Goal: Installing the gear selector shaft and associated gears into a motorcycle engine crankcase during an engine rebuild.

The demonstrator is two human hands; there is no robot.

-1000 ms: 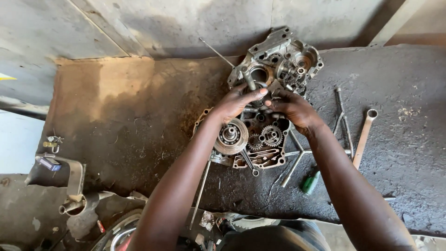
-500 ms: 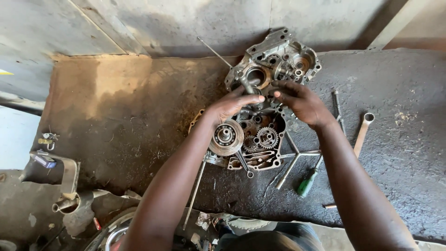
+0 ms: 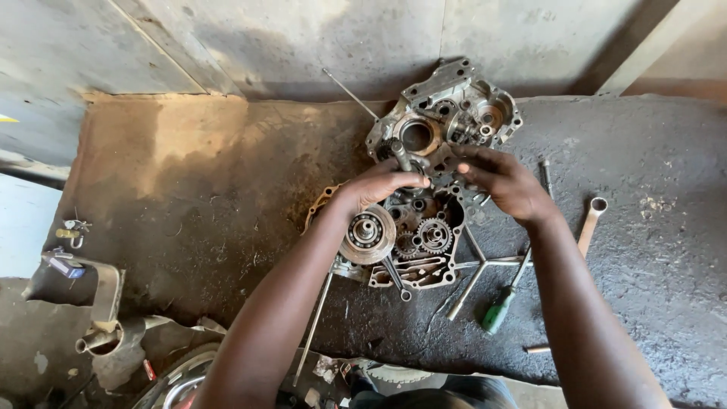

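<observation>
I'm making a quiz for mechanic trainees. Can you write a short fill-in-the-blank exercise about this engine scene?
1. Both hands, the left hand and the right hand, rest on the open engine ____.
2. The screwdriver lying on the bench has a ____ handle.
3. The ring spanner lies to the ____ of the right hand.
4. Two toothed ____ show inside the casing below the hands.

Missing words: casing; green; right; gears

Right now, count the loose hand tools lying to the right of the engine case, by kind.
Green-handled screwdriver: 1
Ring spanner: 1
Three-armed socket wrench: 1
Total: 3
A thin rod behind the right hand is too hidden to name.
</observation>
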